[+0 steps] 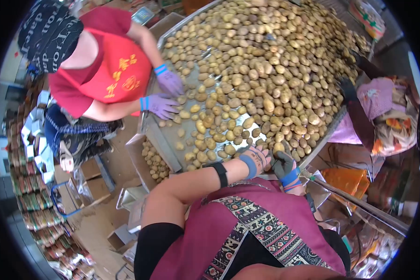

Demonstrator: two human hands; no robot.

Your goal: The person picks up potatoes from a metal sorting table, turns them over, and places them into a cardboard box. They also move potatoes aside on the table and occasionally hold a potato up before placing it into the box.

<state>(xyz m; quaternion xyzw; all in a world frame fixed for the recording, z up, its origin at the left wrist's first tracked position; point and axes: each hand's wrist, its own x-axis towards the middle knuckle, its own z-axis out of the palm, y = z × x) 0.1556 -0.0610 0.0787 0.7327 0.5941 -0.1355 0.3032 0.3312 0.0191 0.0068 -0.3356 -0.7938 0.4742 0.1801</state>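
Note:
My left hand [256, 159], in a light glove with a blue cuff, rests at the near edge of the potato heap [266, 84], fingers apart over the potatoes. Beside it, my right hand [285, 167] wears a glove with a dark grey palm and a blue cuff. Its fingers close round a yellowish potato [278, 147] at the heap's edge. The potatoes lie on a metal sorting table [165, 133], thickly piled toward the far right and more thinly spread at the left.
Across the left corner, a co-worker in a red apron [121, 70] has purple-gloved hands [165, 95] at the potatoes. Another person's dark glove [347, 88] reaches in from the right. A box of small potatoes [154, 161] stands below the table's left edge. A metal rail [359, 200] runs at lower right.

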